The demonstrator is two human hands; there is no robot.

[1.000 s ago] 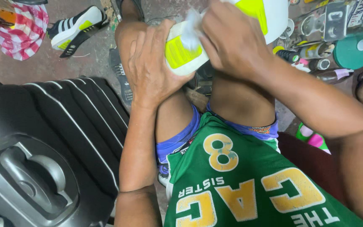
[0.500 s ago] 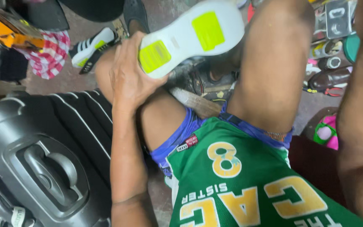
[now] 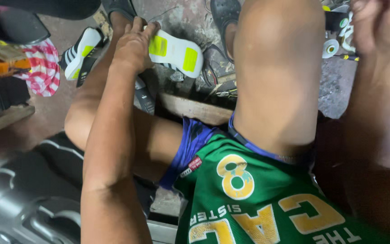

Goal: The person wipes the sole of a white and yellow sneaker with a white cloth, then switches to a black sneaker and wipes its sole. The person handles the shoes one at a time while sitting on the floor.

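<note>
Two hands appear in the head view. Left hand (image 3: 134, 45) grips one end of a white shoe (image 3: 174, 53), fingers curled over its upper edge and palm covering that end, so whether it is the heel or the toe cannot be told. Shoe lies sole-up, showing a white sole with two yellow-green patches; its long axis runs from upper left to lower right across the frame, the free rounded end pointing right and slightly down toward the raised knee (image 3: 278, 49). It sits low over the stained concrete floor (image 3: 183, 18), above a wooden plank (image 3: 195, 110); contact with the floor cannot be judged. Left forearm reaches forward from the lower frame edge, nearly straight, wrist bent slightly inward over the shoe.

Right hand (image 3: 382, 27) is raised at the upper right corner, fingers curled in a loose fist, well apart from the shoe; anything held inside it is hidden. Right forearm rises steeply along the right edge.

A second white shoe (image 3: 78, 56) with black stripes lies to the left of the held shoe, near a red-and-white checked cloth (image 3: 44, 68). Dark sandals (image 3: 224, 13) rest beyond the knee. A green jersey (image 3: 258, 199) with yellow print fills the lower centre.
</note>
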